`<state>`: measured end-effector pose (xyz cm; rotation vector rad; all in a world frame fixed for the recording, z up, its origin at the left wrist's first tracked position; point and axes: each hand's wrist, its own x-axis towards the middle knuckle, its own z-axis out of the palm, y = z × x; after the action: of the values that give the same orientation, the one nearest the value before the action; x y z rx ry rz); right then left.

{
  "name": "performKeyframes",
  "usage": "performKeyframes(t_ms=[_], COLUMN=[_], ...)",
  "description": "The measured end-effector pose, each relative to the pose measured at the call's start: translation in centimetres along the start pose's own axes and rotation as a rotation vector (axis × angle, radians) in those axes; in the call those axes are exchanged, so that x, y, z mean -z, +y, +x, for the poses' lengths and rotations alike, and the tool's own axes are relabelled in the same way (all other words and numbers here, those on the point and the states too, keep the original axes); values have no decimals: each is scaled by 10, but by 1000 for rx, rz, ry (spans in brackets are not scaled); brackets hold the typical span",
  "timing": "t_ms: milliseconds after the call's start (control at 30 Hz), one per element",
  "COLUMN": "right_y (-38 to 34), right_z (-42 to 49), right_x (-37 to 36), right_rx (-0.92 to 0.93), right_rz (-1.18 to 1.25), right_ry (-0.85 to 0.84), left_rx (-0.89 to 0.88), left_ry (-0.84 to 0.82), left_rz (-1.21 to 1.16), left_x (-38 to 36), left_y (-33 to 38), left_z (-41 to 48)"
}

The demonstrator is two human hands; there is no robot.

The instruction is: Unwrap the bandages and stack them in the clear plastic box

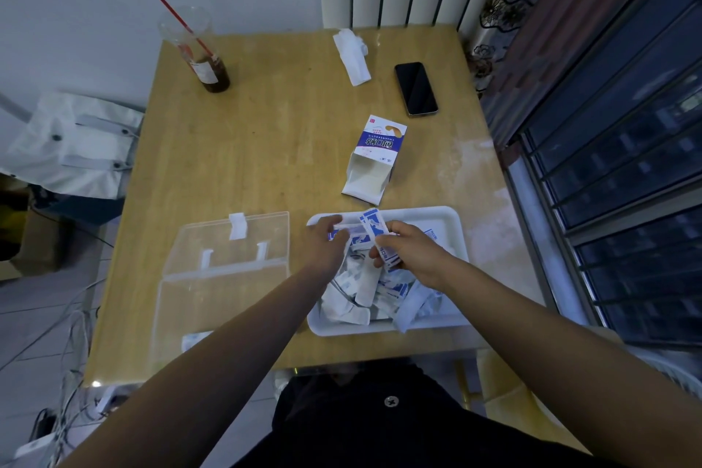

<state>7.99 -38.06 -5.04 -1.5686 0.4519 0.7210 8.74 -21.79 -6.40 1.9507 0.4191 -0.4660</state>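
A white tray [452,218] at the table's front right holds a heap of white and blue bandage wrappers [364,293]. Over it, my left hand [326,243] and my right hand [408,253] pinch the two ends of one blue and white wrapped bandage [370,230]. The clear plastic box [224,277] lies open to the left of the tray, its lid tipped back; my left forearm crosses its near corner.
An opened bandage carton [374,160] lies behind the tray. A black phone [415,88], a crumpled tissue [351,53] and a plastic cup with a red straw [201,53] sit at the back. A window is on the right, and cables lie on the floor at left.
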Motion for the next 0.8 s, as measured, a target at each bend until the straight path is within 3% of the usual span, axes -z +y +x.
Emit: performKeyframes(t_ms=[100,200,633,800], right_y=[-4,-11,-15,-18], right_z=[-1,-4,-7,-9], right_x=[-1,-4,-31,-52], right_rx=[8,-20,162,179], right_rz=[-64,-173,-454,-479], right_ry=[-106,-193,-159,-221], left_rx=[-56,-139,-92,-200], left_ry=[-145,-238,-203,-170], left_rz=[-183,-76,80,289], left_x=[2,6,26,51], left_y=[13,12,5,-1], left_z=[-6,-7,-12,-18])
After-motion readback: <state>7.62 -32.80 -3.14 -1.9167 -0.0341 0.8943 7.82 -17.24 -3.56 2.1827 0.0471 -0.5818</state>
